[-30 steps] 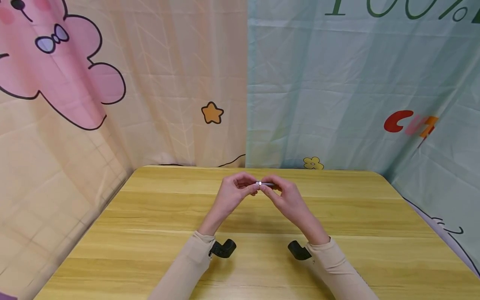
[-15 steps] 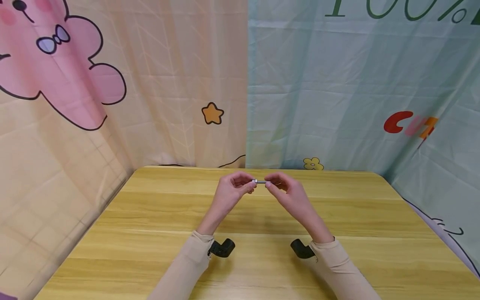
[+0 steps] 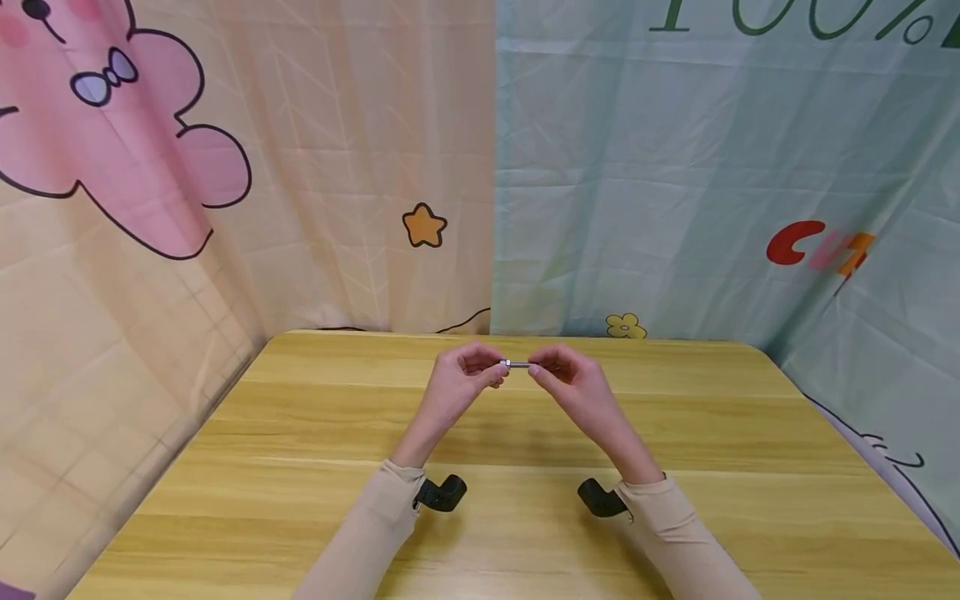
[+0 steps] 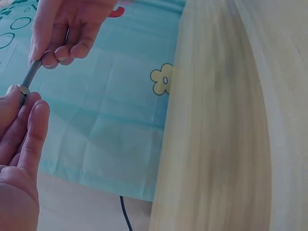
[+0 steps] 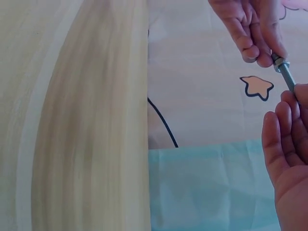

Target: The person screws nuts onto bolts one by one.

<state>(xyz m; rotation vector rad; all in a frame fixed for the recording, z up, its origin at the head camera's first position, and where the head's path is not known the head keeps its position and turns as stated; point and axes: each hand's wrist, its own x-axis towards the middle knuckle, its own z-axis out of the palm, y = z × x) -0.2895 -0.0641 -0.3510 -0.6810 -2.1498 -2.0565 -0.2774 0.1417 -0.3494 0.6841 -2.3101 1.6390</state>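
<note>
In the head view, a small silvery bolt (image 3: 518, 364) is held level above the table, between the two hands. My left hand (image 3: 457, 383) pinches its left end between thumb and fingers, by a nut. The left wrist view shows this nut (image 4: 23, 89) around the threaded shaft (image 4: 32, 73), against the left thumb. My right hand (image 3: 573, 383) pinches the bolt's other end with thumb and fingertips. In the right wrist view a stretch of bare shaft (image 5: 287, 77) shows between nut and right fingertips. Both ends of the bolt are partly covered by fingers.
Below the hands lies a wood-grain table (image 3: 300, 467). Printed curtains (image 3: 337, 167) hang behind its far edge and along the sides. Black wrist-camera mounts (image 3: 442, 493) stick out from both sleeves.
My right hand has shifted right, away from the nut, and more shaft shows between the hands. My left hand has moved slightly left, still pinching by the nut.
</note>
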